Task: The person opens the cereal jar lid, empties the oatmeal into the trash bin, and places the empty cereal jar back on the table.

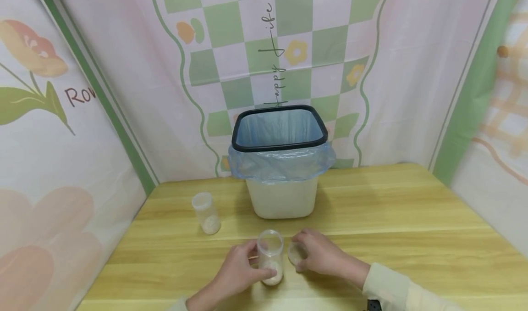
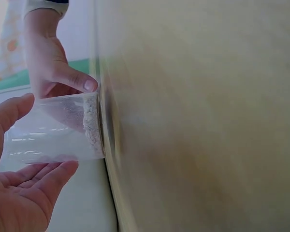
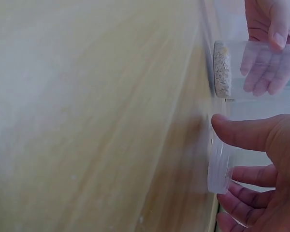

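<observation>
Hands [image 1: 238,269] [image 1: 321,254] curl loosely round jar [image 1: 270,257] and lid [image 1: 296,253].

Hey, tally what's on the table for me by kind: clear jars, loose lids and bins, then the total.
Front jar and back jar, both clear: 2
Loose lid: 1
Bin, counted together with its liner: 1
Total: 4

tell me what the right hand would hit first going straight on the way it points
The lid, right at the tips of the right hand; beyond it, probably the clear jar in the left hand, though depth is unclear and the line may pass just behind it.
</observation>
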The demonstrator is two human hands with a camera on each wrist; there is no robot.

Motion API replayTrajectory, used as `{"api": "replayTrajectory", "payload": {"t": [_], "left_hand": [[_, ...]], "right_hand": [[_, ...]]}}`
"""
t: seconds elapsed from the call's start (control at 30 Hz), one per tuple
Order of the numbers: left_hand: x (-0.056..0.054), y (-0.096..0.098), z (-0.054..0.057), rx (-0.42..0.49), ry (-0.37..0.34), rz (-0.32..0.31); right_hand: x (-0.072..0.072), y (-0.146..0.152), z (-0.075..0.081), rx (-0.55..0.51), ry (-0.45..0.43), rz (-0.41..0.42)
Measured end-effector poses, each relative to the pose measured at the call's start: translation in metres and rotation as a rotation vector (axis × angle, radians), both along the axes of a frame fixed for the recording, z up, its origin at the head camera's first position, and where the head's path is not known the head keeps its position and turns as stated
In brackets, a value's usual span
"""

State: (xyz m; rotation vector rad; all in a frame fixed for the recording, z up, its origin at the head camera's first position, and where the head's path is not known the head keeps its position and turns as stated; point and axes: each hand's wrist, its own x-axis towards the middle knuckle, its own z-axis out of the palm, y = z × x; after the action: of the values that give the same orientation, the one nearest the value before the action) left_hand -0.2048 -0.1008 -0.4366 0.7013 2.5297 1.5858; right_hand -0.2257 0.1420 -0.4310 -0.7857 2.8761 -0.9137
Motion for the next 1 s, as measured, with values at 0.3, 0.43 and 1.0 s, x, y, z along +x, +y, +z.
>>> {"api": "replayTrajectory", "payload": {"t": [0.3,0.43,1.0], "left_hand": [[0.0004,0.001,-0.0033,-0.041,0.027,-0.009],[0.0011,0.0012,-0.0031,-0.041,0.015,-0.018],[0.0011,-0.0009,0.004,-0.037,-0.015,-0.035]], "right_hand": [[-0.0026,0.0007,-0.0042,0.003,-0.018,0.0],[-0.0025,0.0012,-0.0047,0.006,-0.02,0.0],[-0.0022,0.0018,-0.0027,0.015,-0.006,0.006]]}}
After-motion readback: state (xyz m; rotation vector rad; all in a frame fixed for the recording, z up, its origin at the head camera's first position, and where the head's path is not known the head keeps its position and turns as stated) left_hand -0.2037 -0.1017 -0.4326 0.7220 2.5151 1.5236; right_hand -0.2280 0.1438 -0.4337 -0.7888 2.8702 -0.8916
